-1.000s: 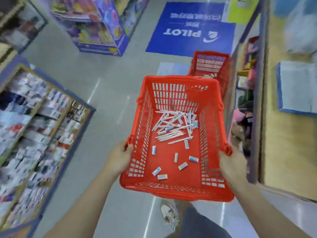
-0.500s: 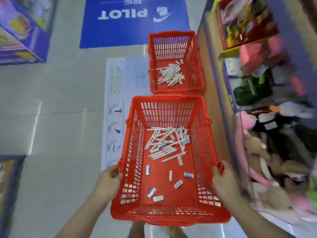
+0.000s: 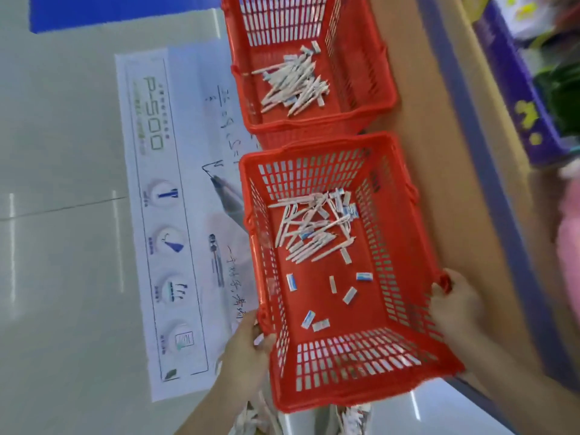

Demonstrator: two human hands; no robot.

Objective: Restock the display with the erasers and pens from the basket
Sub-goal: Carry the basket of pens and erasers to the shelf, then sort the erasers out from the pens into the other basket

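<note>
I hold a red plastic basket (image 3: 370, 394) low over the floor. My left hand (image 3: 248, 346) grips its left rim and my right hand (image 3: 455, 309) grips its right rim. Inside lies a heap of white pens (image 3: 310, 230) toward the far end. Several small white-and-blue erasers (image 3: 348, 295) are scattered on the basket's bottom nearer to me. A second red basket (image 3: 317, 127) stands just beyond, on the floor, with its own pile of white pens (image 3: 295, 81).
A white floor poster (image 3: 163, 215) with pen graphics lies to the left of the baskets, with a blue floor mat (image 3: 119, 11) beyond it. A brown shelf base with a blue edge (image 3: 470, 152) runs along the right, holding plush toys and packaged goods.
The view has swung from the aisle down to the floor. The held basket has come lower and closer to the second basket, now almost touching it.
</note>
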